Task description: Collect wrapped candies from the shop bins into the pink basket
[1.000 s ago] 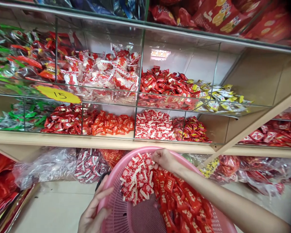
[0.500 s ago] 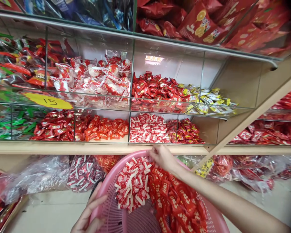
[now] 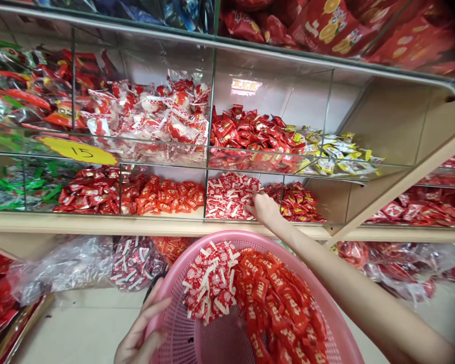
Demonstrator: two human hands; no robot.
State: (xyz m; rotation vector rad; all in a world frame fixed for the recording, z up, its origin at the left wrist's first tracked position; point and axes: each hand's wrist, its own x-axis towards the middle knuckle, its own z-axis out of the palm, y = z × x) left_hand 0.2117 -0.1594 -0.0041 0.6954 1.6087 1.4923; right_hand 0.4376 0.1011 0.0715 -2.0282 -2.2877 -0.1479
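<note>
My left hand (image 3: 142, 326) grips the left rim of a pink plastic basket (image 3: 167, 303), fingers on the outside and thumb toward the inside. In the basket, a pile of red-and-white wrapped candies (image 3: 212, 283) lies on the left and a larger heap of orange-red wrapped candies (image 3: 280, 303) on the right. My right hand (image 3: 266, 208) is above the basket's far rim, at the lower shelf compartment of red-and-white candies (image 3: 227, 194). Its fingers are curled against these candies; whatever they hold is hidden.
Glass-divided shelves hold wrapped candies, among them orange-red ones (image 3: 170, 196) and yellow-white ones (image 3: 337, 151). A yellow price tag (image 3: 79, 149) reads 15. Below the wooden shelf edge (image 3: 98, 223) lie clear plastic bags (image 3: 68, 263) on the floor. A slanting wooden post (image 3: 398, 182) stands at right.
My right hand has moved up and forward from over the basket's far rim to the red-and-white candies in the lower compartment. My left hand stays on the basket.
</note>
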